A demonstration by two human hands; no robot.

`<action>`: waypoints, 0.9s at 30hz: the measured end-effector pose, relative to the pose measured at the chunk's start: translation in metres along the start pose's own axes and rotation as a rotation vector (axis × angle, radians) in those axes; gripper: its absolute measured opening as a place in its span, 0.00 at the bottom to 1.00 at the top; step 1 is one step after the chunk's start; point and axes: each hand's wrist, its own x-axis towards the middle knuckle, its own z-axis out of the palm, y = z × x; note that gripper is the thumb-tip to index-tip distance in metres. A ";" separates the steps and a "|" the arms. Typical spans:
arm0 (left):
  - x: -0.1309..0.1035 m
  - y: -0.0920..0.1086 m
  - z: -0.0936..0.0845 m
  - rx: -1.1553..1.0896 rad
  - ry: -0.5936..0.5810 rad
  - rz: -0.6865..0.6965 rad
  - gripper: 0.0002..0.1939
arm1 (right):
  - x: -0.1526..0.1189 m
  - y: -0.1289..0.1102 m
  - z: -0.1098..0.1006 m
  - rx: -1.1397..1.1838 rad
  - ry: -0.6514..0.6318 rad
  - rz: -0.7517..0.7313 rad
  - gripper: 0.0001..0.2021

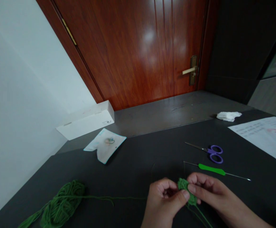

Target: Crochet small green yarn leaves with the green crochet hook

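Note:
Between my two hands is a small piece of green crochet work (183, 183). My left hand (165, 199) pinches its left side, the thumb lying across the front. On its right side, my right hand (206, 190) grips it between thumb and fingers. Green yarn hangs from the piece toward the bottom edge, and another strand runs left behind my left hand to a skein of green yarn (63, 202). Beyond my right hand lies a double-ended crochet hook (211, 169) with a green handle. Farther back are scissors (209, 151) with purple handles.
A white plastic packet (110, 142) with small items lies left of centre on the dark table (152, 145). Behind it a long white box (88, 123) leans near the wall. Crumpled white tissue (228, 116) and a printed sheet (263, 134) are at the right.

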 end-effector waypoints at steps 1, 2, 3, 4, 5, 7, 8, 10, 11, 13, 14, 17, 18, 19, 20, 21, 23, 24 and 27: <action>0.000 0.000 0.001 -0.004 0.007 0.004 0.13 | 0.000 0.001 -0.001 -0.010 -0.002 -0.005 0.16; 0.000 0.000 0.001 -0.007 0.013 0.006 0.14 | 0.000 0.002 -0.001 -0.016 0.000 -0.006 0.16; 0.000 0.000 0.001 -0.010 0.018 0.005 0.14 | 0.000 0.003 -0.001 -0.017 0.006 -0.003 0.15; 0.000 -0.001 0.001 -0.014 0.020 0.000 0.14 | -0.001 0.002 0.000 -0.012 0.011 0.001 0.15; 0.001 -0.001 0.001 -0.018 0.021 -0.007 0.14 | -0.002 0.002 0.001 0.004 0.016 0.007 0.14; 0.002 -0.002 0.000 -0.033 0.029 -0.019 0.15 | -0.005 -0.001 0.004 0.070 0.033 0.032 0.14; 0.003 -0.003 -0.002 -0.045 0.041 -0.020 0.15 | -0.007 -0.003 0.006 0.106 0.042 0.053 0.13; 0.004 -0.004 -0.004 -0.076 0.079 -0.016 0.15 | -0.010 -0.007 0.010 0.153 0.046 0.104 0.13; 0.005 -0.005 -0.005 -0.092 0.098 -0.011 0.15 | -0.010 -0.008 0.011 0.154 0.026 0.118 0.14; 0.006 -0.006 -0.006 -0.124 0.134 -0.004 0.15 | -0.009 -0.008 0.011 0.118 -0.024 0.118 0.13; 0.006 -0.006 -0.006 -0.138 0.147 -0.002 0.15 | -0.008 -0.007 0.011 0.098 -0.044 0.112 0.13; 0.006 -0.006 -0.005 -0.183 0.192 0.003 0.15 | -0.003 -0.003 0.007 0.067 -0.069 0.107 0.13; 0.006 -0.006 -0.005 -0.200 0.207 0.004 0.16 | -0.002 -0.002 0.006 0.071 -0.065 0.111 0.14; 0.005 -0.005 -0.005 -0.217 0.220 0.005 0.16 | -0.001 -0.001 0.005 0.077 -0.062 0.115 0.14; 0.005 -0.004 -0.004 -0.231 0.229 0.006 0.16 | -0.001 -0.001 0.005 0.085 -0.046 0.124 0.14; 0.004 -0.003 -0.004 -0.244 0.234 0.007 0.16 | -0.001 -0.001 0.005 0.092 -0.027 0.135 0.14; 0.003 -0.001 -0.003 -0.260 0.228 0.011 0.16 | -0.001 -0.002 0.005 0.106 0.005 0.156 0.14; 0.002 0.000 -0.003 -0.264 0.223 0.013 0.17 | -0.001 -0.002 0.005 0.109 0.010 0.164 0.13; 0.001 0.002 -0.003 -0.268 0.220 0.026 0.18 | -0.003 -0.005 0.006 0.104 0.031 0.182 0.13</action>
